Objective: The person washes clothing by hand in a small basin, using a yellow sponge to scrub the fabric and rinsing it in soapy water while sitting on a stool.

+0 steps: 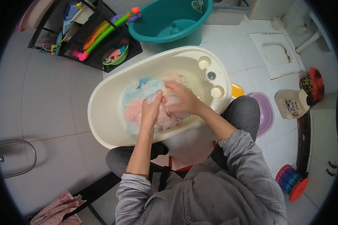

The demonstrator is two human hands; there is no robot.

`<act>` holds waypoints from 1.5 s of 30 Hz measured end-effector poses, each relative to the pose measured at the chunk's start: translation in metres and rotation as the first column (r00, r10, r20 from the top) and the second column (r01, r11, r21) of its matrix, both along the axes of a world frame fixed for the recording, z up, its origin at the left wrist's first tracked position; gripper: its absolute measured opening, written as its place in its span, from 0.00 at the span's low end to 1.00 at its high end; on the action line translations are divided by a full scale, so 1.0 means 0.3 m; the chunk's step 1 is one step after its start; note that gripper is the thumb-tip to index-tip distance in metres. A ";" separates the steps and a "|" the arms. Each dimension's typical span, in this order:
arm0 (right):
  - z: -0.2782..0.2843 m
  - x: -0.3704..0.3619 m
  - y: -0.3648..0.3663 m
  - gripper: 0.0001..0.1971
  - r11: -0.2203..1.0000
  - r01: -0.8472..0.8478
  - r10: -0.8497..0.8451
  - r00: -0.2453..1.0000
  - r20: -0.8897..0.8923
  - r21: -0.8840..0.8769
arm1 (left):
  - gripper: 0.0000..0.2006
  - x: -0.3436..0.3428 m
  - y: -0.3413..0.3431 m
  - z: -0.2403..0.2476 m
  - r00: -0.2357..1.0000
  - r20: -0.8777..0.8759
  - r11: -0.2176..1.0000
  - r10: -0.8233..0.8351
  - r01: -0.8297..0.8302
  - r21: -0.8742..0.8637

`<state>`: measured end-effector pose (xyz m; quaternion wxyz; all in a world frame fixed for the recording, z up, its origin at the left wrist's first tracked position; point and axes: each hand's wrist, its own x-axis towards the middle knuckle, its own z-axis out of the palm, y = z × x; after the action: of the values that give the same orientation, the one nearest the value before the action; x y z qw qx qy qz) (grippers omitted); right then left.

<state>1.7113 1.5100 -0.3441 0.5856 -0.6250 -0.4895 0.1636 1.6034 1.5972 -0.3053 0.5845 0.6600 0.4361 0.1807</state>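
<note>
A cream-white baby bathtub [105, 95] holds a wet heap of clothes, with a pale blue garment [133, 95] on the left and a pink garment [169, 119] lower down. Over the heap my two hands are close together, with white suds on them. My left hand [151, 108] is closed on a bunched part of the pink garment, thumb up. My right hand [183, 99] grips the same cloth from the right, its fingers curled toward my left hand. The fingertips and the cloth between my palms are partly hidden.
A teal tub [169, 35] stands beyond the bathtub, near a black rack [97, 62] of toys. To the right are a purple basin [264, 114], a beige jug [291, 103], a squat toilet [276, 52] and a red-and-blue reel-shaped object [292, 183].
</note>
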 end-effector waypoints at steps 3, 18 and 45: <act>0.097 -0.019 -0.024 0.22 0.996 -0.059 0.034 0.951 0.308 0.073 | 0.08 0.019 -0.010 0.051 0.986 0.158 0.996 -0.061 0.072 -0.061; 0.012 0.089 -0.015 0.20 0.964 0.248 0.000 0.370 -0.929 0.098 | 0.18 -0.073 -0.096 -0.129 0.873 0.470 0.959 0.130 0.009 -0.284; -0.007 0.027 -0.040 0.19 0.917 -0.382 0.160 0.613 -0.774 -0.112 | 0.09 -0.039 0.068 -0.030 0.877 0.366 0.908 0.312 -0.162 -0.387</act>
<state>1.7192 1.4981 -0.3463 0.6131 -0.4913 -0.2665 0.5583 1.5917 1.6175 -0.3143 0.7437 0.4333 0.4037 0.3102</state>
